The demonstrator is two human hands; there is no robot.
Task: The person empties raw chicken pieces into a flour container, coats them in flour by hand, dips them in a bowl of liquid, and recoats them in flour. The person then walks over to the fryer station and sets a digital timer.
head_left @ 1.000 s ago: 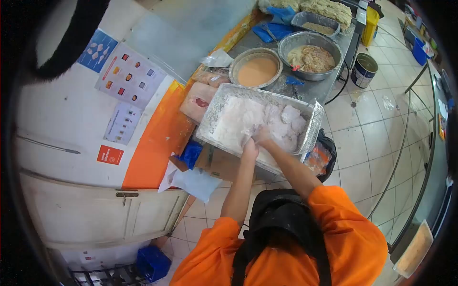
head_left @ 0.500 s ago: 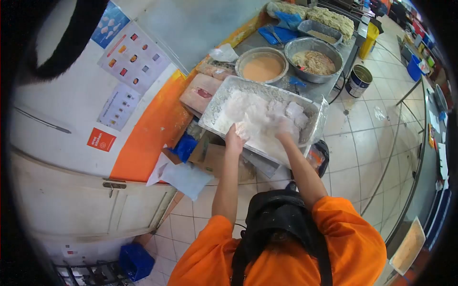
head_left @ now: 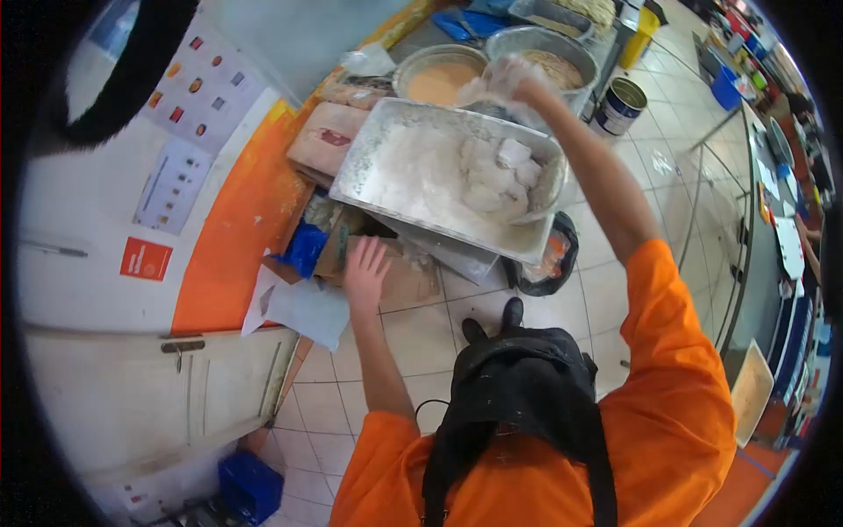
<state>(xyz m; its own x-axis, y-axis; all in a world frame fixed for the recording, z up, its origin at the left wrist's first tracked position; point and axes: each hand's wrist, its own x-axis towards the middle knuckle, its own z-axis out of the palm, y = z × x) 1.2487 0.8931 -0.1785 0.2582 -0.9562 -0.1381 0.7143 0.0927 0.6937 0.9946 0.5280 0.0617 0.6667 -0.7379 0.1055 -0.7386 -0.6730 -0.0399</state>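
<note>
Powder tray (head_left: 360, 154): found directly in front of me, at the near end of the worktop (head_left: 413, 42), tilted across my view. I judge it is set nearest so that both hands reach in without a step; its support is mostly hidden. Behind it stands the large metal bowl (head_left: 514, 44), then the smaller bowl (head_left: 397, 79) of orange liquid (head_left: 439, 81), both close to the far rim, presumably to keep any drips short. Their rims leave little room for my right arm, which passes over the tray's far right corner.

Low down, an opened cardboard box (head_left: 411, 281) and a black bag (head_left: 551, 283) flank the place where I stand; I rate both as limits on footing. A pink wrapped slab (head_left: 320, 145) sits against the tray's left side. A dark tin (head_left: 617, 112) stands on the floor beyond, out of my way.

Left hand (head_left: 363, 279): fingers spread, nothing held, clear of the tray and above the box. Right hand (head_left: 516, 81): raised between the bowls, blurred; I cannot tell its opening or any contents. Smallest items: white-coated pieces (head_left: 496, 176), heaped at the tray's right end, leaving loose powder at the left.
</note>
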